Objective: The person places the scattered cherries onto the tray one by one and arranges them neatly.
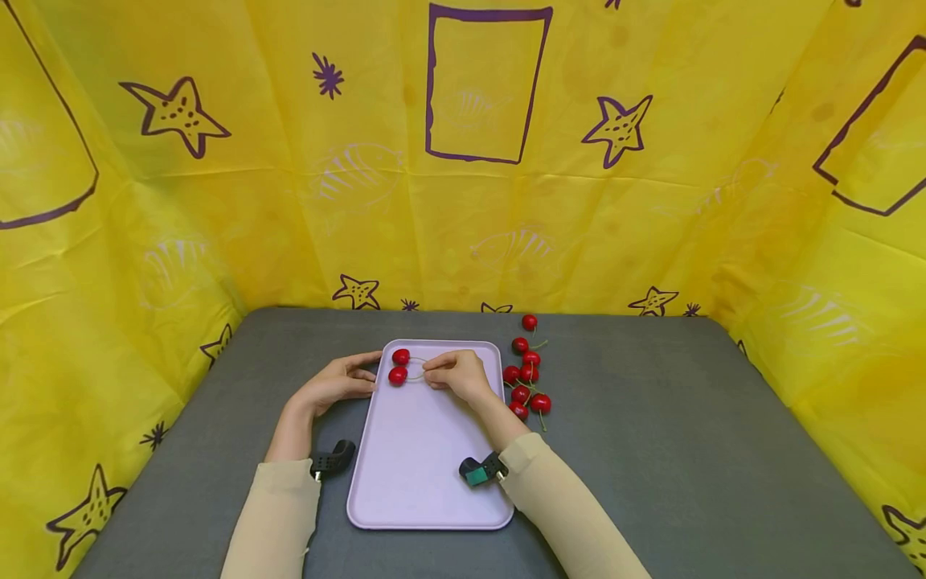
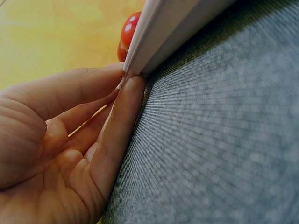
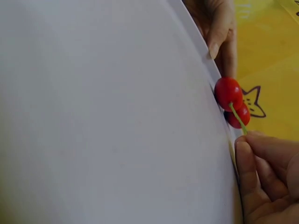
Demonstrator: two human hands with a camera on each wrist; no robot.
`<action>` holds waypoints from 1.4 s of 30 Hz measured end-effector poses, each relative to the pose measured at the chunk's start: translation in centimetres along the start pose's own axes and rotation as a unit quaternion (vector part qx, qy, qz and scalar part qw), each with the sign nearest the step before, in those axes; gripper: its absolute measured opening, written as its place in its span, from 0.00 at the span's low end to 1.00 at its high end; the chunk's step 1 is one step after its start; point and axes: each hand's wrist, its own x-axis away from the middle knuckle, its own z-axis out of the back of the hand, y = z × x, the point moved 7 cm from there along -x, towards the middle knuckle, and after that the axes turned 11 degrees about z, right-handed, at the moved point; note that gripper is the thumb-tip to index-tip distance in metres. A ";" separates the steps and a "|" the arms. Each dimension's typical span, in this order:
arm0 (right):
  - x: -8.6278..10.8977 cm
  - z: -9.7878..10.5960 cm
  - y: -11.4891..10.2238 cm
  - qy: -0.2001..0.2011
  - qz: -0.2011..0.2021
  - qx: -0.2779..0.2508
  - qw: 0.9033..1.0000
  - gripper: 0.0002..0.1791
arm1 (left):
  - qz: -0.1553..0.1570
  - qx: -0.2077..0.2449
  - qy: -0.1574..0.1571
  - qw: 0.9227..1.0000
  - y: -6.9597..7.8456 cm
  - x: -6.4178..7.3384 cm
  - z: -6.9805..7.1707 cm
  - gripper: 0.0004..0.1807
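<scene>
A pale lilac tray (image 1: 427, 466) lies lengthwise on the dark table. Two red cherries sit side by side in its far left corner, one cherry (image 1: 401, 357) behind the other cherry (image 1: 398, 375), their stems pointing right. My right hand (image 1: 461, 375) reaches over the tray and pinches a green cherry stem (image 3: 238, 117) between thumb and fingertips. At the tray's left side, my left hand (image 1: 336, 388) holds the rim, with the thumb and a finger (image 2: 122, 112) meeting at the edge in the left wrist view.
Several loose cherries (image 1: 541, 403) with stems lie in a cluster right of the tray, and a single cherry (image 1: 530, 322) lies near the table's back edge. The grey table (image 1: 637, 450) is bordered by a yellow curtain (image 1: 362, 217) printed with starfish.
</scene>
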 end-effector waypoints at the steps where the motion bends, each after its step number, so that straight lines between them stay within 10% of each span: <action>1: 0.0 0.0 0.0 0.000 0.001 0.000 1.000 0.10 | 0.001 0.004 0.000 1.000 0.0 0.0 -0.1 0.40; 29: 0.1 1.0 -0.1 0.041 -0.001 -0.014 0.999 0.10 | -0.005 -0.004 0.000 1.000 0.1 0.0 0.1 0.41; 42: 0.5 3.3 -4.0 0.022 0.038 -0.036 0.998 0.12 | -0.004 -0.001 -0.002 1.000 0.1 0.3 -0.1 0.41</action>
